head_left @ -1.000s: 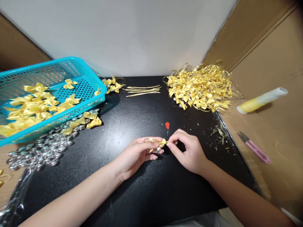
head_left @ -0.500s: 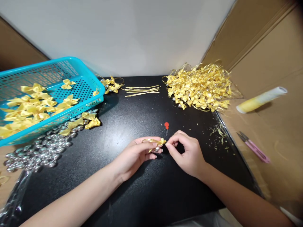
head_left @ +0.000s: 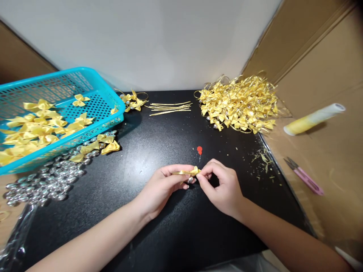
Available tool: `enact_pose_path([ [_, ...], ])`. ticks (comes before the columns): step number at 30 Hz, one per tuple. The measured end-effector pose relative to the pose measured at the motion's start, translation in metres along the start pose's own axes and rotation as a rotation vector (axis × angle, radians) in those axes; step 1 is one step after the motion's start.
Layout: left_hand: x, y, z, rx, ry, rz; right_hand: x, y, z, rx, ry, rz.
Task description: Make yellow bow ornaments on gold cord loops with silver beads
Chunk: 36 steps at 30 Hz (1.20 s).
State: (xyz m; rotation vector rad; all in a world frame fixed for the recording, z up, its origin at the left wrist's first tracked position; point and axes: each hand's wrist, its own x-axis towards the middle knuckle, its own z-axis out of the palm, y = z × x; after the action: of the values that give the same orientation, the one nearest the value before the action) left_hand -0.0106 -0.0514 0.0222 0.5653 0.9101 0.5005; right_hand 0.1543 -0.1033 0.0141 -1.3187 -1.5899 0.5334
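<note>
Hands: two, left hand and right hand, sharing one yellow bow piece at frame centre. Basket: one, left. Bows inside: more than ten, overlapping. Silver beads, lower left: dozens, exact count unobtainable. Gold strips, upper centre: at least four. Red pin: one. Finished-looking heap, upper right: one, pieces uncountable. Snips, right: one pair. Tube, right: one.

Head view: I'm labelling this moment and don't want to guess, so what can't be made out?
Head view: part of the yellow bow, covered by the left hand and right hand.
Head view: the turquoise basket's left end, cut off by the picture's edge.
Head view: lower pieces of the yellow pile, buried under upper ones.
Head view: exact shapes of the scraps, too small.
</note>
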Motion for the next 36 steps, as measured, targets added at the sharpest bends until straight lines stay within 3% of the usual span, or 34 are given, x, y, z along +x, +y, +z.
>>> enact_pose_path([
  [11, -0.001, 0.002, -0.001, -0.027, -0.049, 0.02, -0.001, 0.011, 0.003, 0.464, -0.199, 0.476],
  [17, 0.0, 0.001, -0.003, -0.028, -0.089, 0.012, 0.003, 0.014, 0.0, 0.582, -0.284, 0.513],
  [28, 0.0, 0.002, -0.005, -0.082, -0.216, -0.133, 0.009, 0.026, -0.003, 0.781, -0.495, 0.477],
  [36, -0.003, 0.003, -0.001, -0.003, -0.214, -0.043, 0.011, 0.028, -0.001, 0.906, -0.525, 0.539],
])
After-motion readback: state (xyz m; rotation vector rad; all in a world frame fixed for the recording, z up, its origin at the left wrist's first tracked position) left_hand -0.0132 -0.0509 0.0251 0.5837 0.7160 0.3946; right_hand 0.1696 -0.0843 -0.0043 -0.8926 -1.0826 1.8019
